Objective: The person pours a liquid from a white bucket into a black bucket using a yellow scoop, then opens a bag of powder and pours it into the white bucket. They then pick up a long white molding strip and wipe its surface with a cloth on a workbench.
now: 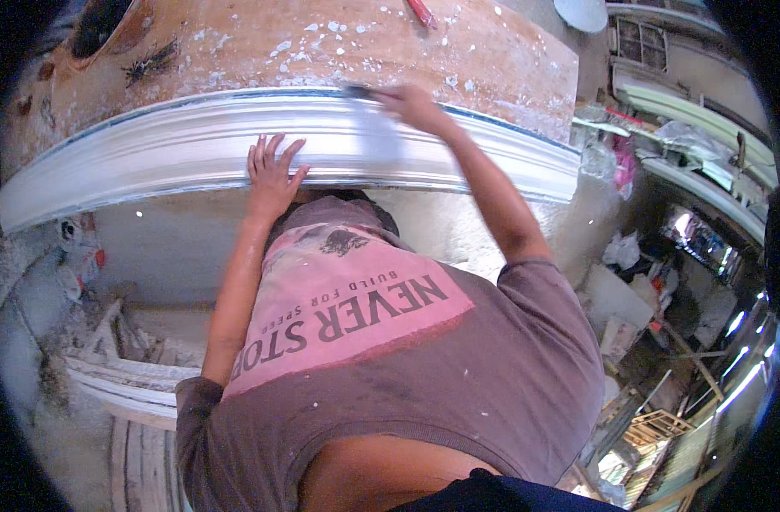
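A long white plaster moulding (151, 154) with grooved profile lies along the front edge of a brown, plaster-spattered workbench (262, 43). My left hand (272, 171) presses flat on the moulding, fingers spread, holding nothing. My right hand (411, 104) is further right at the moulding's top edge, closed on a small dark-handled scraper tool (358, 90) whose blade rests against the plaster. A smoother wet patch (379, 141) lies just below that hand.
A red-handled tool (421, 12) lies on the bench top. More white mouldings (125, 380) are stacked on the floor at lower left. Shelves with long mouldings (706, 111), bags and clutter stand at the right. A wooden frame (659, 424) sits lower right.
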The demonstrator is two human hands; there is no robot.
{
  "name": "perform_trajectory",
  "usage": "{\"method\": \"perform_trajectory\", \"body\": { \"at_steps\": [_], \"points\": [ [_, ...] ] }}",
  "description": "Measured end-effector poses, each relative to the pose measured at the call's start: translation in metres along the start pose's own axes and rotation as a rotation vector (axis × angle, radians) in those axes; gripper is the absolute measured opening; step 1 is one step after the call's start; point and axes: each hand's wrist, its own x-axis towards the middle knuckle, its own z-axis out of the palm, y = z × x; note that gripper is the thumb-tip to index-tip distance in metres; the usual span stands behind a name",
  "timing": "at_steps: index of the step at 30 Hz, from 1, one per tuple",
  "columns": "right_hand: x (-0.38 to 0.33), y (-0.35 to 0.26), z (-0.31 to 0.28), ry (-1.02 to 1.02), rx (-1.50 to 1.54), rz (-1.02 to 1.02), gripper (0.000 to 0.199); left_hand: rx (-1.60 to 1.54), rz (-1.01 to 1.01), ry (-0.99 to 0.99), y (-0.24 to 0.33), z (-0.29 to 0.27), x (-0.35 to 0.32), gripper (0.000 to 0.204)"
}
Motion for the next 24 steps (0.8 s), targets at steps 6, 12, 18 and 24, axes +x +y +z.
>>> {"method": "perform_trajectory", "body": {
  "at_steps": [6, 12, 18, 24],
  "points": [
    [0.143, -0.170, 0.135, 0.138, -0.072, -0.226, 0.026, -0.035, 0.083, 0.076, -0.022, 0.024, -0.005, 0.051],
    [0.046, -0.085, 0.043, -0.124, -0.469, -0.230, 0.036, -0.164, 0.035, -0.096, -0.033, -0.011, 0.000, 0.048],
    [0.011, -0.051, -0.012, -0.245, -0.675, -0.255, 0.032, -0.102, -0.270, 0.190, -0.062, -0.039, -0.023, 0.049],
    [0.175, -0.222, 0.123, -0.133, -0.584, -0.748, 0.024, 0.049, -0.415, 0.232, -0.119, -0.062, -0.030, 0.056]
  ]
}}
